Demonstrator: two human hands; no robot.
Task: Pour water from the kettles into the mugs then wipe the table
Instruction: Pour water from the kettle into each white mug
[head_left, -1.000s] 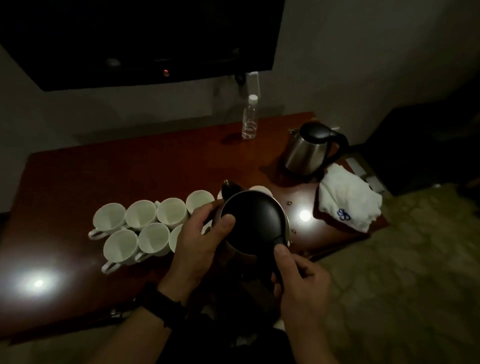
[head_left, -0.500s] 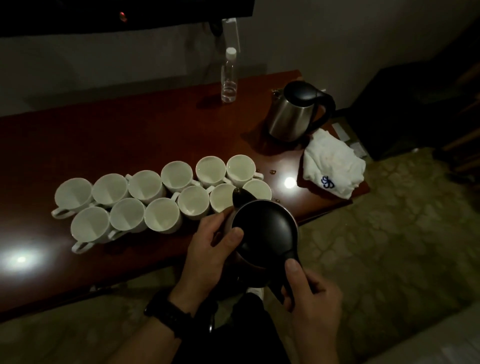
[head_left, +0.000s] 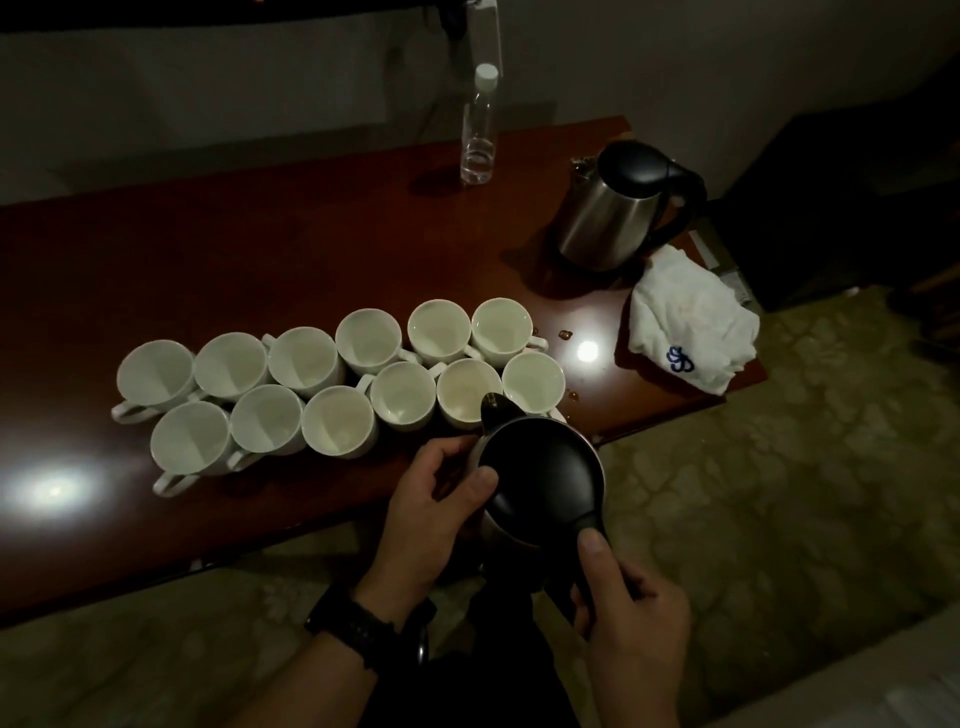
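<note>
Two hands carry the kettle (head_left: 540, 478) at the near edge of the tabletop (head_left: 260, 249): right hand (head_left: 631, 618) wraps its handle, left hand (head_left: 431, 514) cups its body, spout aimed away at the front-row mug (head_left: 465, 395) just beyond.

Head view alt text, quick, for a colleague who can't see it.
Right hand grips the handle of a kettle, left hand steadying its body, spout at the near row of white mugs on a wooden table. Also on it: second kettle, white cloth, clear bottle.
</note>
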